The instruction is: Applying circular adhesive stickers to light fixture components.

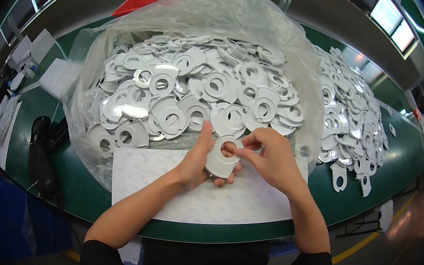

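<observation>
A white plastic part [220, 166], a rounded plate with a round hole near one end, is in my left hand [196, 159], thumb along its left edge and fingers beneath it. My right hand [272, 157] pinches at the part's right rim beside the hole; whether a small piece sits between those fingertips is hidden. Both hands are over a white sheet [158, 194] at the table's near edge. Just beyond them, a large heap of the same kind of white parts [217, 86] lies in an open clear plastic bag [308, 112].
A second pile of white parts [353, 112] lies on the green table [391, 163] to the right of the bag. On the left are a black object [42, 155] and a white block [58, 78]. Something red [146, 2] stands behind the bag.
</observation>
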`<action>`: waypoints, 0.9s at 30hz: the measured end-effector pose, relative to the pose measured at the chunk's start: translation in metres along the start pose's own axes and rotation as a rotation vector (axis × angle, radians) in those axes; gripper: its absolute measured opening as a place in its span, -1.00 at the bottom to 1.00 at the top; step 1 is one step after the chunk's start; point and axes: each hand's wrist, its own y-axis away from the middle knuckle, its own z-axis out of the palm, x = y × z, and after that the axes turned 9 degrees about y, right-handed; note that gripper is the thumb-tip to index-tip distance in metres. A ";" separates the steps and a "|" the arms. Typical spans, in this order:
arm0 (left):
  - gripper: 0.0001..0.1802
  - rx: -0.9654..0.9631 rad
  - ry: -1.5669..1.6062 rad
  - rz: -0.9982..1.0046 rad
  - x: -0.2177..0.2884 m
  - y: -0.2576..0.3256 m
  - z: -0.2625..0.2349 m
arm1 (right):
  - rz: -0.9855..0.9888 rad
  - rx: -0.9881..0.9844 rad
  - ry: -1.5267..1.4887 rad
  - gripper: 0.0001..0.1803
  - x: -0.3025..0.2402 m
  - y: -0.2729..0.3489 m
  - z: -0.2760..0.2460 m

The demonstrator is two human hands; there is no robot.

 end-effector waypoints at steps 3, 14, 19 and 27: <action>-0.01 0.009 -0.011 -0.022 -0.001 -0.001 -0.003 | -0.036 0.066 0.026 -0.81 0.006 0.000 0.008; -0.47 0.357 -1.400 0.711 0.054 0.034 -0.016 | 0.148 0.534 -1.232 -0.79 0.059 -0.012 -0.067; -0.43 0.506 -1.817 0.649 0.062 0.049 -0.036 | 0.172 0.745 -1.281 -0.75 0.046 -0.016 -0.063; -0.39 0.619 -1.829 0.620 0.049 0.039 -0.038 | -0.589 -0.090 0.170 -0.72 -0.025 0.022 0.027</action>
